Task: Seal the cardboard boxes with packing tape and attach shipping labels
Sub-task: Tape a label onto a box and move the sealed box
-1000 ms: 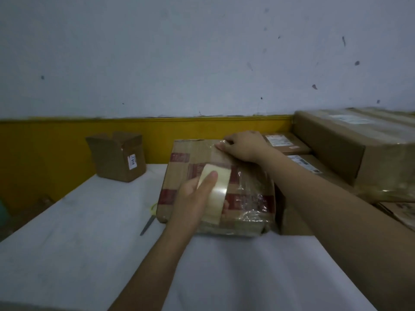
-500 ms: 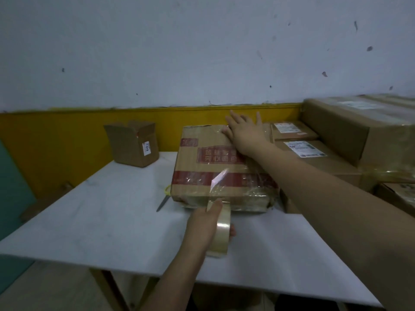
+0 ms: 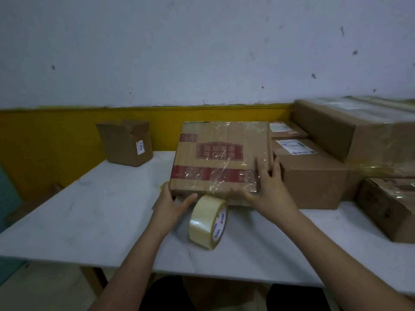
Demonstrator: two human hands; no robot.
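A cardboard box (image 3: 215,162) with red print and clear tape across its top lies on the white table (image 3: 89,216). My left hand (image 3: 170,206) holds its front left corner, thumb on the side and fingers along the lower front edge. My right hand (image 3: 267,191) grips the front right corner, with fingers over the top and side and the thumb on the front face. A roll of clear packing tape (image 3: 207,222) stands on edge on the table just in front of the box, between my hands, touched by neither.
A small open box (image 3: 128,144) stands at the back left. Labelled boxes (image 3: 310,176), a long box (image 3: 359,129) and another box (image 3: 390,209) crowd the right side. A yellow scissors handle (image 3: 163,184) peeks out left of the printed box.
My left hand let go of the tape roll, which now stands on the table, and moved to the box's front left corner. My right hand came back from the far edge to the front right corner.
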